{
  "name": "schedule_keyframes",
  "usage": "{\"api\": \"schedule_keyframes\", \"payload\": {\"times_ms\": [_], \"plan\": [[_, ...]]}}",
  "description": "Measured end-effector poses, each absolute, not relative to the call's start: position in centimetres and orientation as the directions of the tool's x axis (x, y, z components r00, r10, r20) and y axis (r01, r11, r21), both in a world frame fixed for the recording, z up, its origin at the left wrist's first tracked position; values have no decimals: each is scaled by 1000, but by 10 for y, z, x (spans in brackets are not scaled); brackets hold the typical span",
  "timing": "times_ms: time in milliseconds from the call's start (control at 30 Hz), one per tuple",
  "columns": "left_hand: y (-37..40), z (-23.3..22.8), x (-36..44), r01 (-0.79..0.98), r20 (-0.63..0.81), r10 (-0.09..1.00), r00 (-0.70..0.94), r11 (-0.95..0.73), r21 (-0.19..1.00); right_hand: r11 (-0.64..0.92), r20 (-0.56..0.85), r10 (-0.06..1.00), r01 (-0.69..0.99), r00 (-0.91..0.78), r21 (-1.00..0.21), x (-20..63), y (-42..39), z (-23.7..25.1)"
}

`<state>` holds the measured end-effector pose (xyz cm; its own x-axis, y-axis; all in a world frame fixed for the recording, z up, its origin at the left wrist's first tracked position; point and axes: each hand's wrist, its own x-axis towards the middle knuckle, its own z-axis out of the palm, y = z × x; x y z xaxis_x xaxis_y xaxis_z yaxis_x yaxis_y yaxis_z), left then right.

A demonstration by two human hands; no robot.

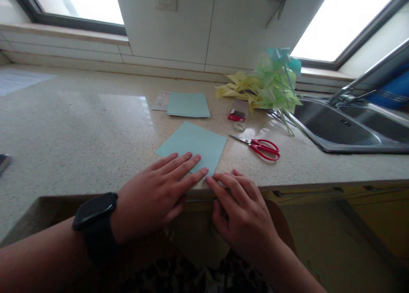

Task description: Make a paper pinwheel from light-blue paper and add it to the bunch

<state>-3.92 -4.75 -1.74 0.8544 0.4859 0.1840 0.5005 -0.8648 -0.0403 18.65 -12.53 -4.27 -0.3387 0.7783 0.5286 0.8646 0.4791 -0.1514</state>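
Two flat hands, left hand [156, 195], right hand [238, 205], unclenched, pressing paper [193, 146] at counter edge [319, 184].

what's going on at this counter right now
A person presses both hands onto a light blue paper square at the counter's front edge. The left hand, with a black watch on its wrist, lies flat on the near corner; the right hand has its fingers on the edge beside it. Red scissors, a second blue sheet, paper pinwheels and a sink lie farther back and to the right.
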Motion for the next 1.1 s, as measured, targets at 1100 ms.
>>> {"api": "schedule_keyframes", "payload": {"times_ms": [1100], "plan": [[-48,-20,-37,505,170,491,855,-861,-55,384,486,817,922,-312,-55,178,-122,-38]]}}
